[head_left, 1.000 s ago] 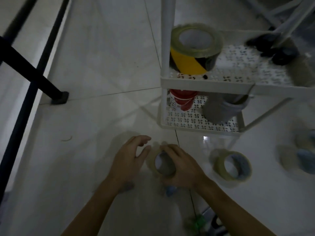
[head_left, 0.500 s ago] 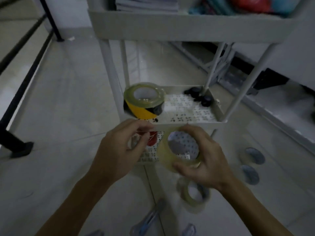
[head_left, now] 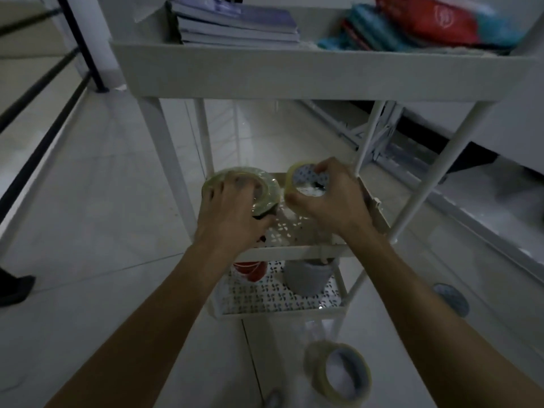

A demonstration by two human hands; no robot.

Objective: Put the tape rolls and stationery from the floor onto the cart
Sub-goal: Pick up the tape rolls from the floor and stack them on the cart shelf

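Note:
A white three-tier cart [head_left: 294, 75] stands in front of me. Over its middle shelf [head_left: 287, 251] my right hand [head_left: 329, 198] grips a clear tape roll [head_left: 297, 179], held tilted above the perforated floor. My left hand [head_left: 232, 210] rests on the large yellow-and-black tape roll [head_left: 265, 189] at the shelf's left end, fingers wrapped over its top. Another clear tape roll [head_left: 338, 372] lies on the floor in front of the cart. A further roll [head_left: 452, 298] lies on the floor to the right.
The top tray holds stacked books [head_left: 235, 25] and coloured packets [head_left: 426, 25]. On the bottom shelf stand a red cup [head_left: 250, 270] and a grey cup [head_left: 306, 279]. A black railing [head_left: 41, 92] runs along the left; white shelving lies at the right.
My right hand lifted the clear tape roll from the floor up over the middle shelf. My left hand moved onto the yellow-and-black roll. The view tilted up, showing the top tray.

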